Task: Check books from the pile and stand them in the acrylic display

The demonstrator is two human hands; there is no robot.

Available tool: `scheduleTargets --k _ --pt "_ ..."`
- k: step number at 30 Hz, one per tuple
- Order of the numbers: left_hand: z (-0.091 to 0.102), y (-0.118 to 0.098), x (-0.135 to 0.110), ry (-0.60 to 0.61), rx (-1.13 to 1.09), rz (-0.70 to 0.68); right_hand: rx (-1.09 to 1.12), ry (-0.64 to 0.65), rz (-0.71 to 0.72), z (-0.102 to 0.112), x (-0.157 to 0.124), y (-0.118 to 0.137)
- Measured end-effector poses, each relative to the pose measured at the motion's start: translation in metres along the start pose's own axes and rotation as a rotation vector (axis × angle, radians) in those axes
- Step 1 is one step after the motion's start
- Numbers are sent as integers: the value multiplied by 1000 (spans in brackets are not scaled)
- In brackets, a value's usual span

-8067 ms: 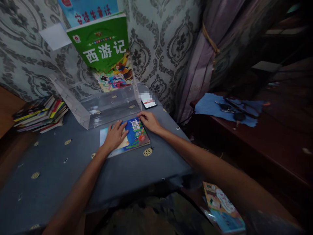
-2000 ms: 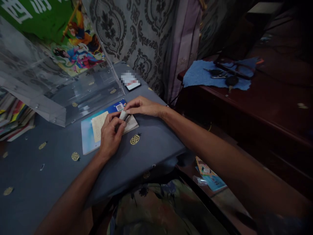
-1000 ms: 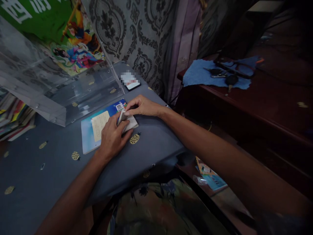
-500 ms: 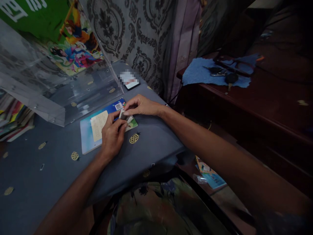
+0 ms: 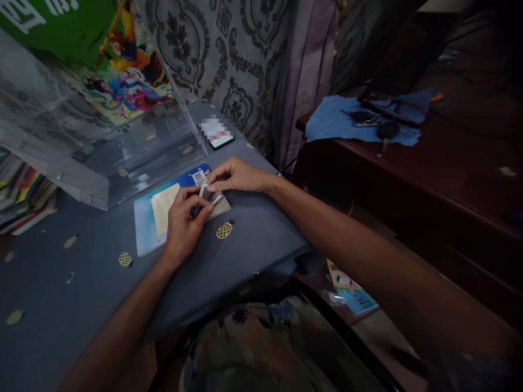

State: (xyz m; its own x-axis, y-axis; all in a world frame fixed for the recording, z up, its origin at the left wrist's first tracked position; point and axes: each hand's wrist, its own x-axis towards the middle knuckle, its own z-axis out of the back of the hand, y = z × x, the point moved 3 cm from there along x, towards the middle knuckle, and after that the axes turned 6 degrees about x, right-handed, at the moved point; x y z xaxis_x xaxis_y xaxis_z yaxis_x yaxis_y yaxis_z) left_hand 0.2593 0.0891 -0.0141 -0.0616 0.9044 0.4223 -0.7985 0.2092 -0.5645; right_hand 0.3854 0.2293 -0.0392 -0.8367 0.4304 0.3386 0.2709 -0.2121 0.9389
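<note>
A blue book [image 5: 144, 226] lies back cover up on the cloth, a barcode near its far edge. My left hand [image 5: 183, 223] reaches over its right half, with thumb and fingers closed on the curled corner of the cover. My right hand [image 5: 239, 177] comes in from the right, thumb and forefinger pinching the book's lifted edge. Between the hands the curled part shows a pale inner side, and light pages show below it. My fingers partly hide the fold, so I cannot tell how many leaves are lifted.
A phone [image 5: 220, 139] lies behind the hands. A clear plastic stand [image 5: 81, 188] is at the left, near stacked books [image 5: 30, 201]. On the dark side table [image 5: 408, 174], a blue cloth [image 5: 327, 122] bears keys [image 5: 386, 130] and glasses [image 5: 398, 110]. Books [image 5: 355, 296] lie lower right.
The green corner of the cover, visible before under my left fingers, has curled up and pale pages show there now. My left hand has shifted slightly; my right hand is nearly still.
</note>
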Motion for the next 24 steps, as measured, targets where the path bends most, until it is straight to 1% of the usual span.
scheduleTargets --k 6,11,16,21,24 --pt "0 -1 1 -2 5 -23 -2 -5 -17 -1 0 0" --pt "2 -4 -1 -47 83 -93 -6 -13 -12 0 0 0" --pt "1 -8 -3 -74 166 -158 -48 8 -18 3 -2 6" --pt "1 -6 -2 -96 192 -178 59 72 -41 5 -5 13" --pt "1 -4 -2 -110 198 -166 113 113 -57 3 -6 12"
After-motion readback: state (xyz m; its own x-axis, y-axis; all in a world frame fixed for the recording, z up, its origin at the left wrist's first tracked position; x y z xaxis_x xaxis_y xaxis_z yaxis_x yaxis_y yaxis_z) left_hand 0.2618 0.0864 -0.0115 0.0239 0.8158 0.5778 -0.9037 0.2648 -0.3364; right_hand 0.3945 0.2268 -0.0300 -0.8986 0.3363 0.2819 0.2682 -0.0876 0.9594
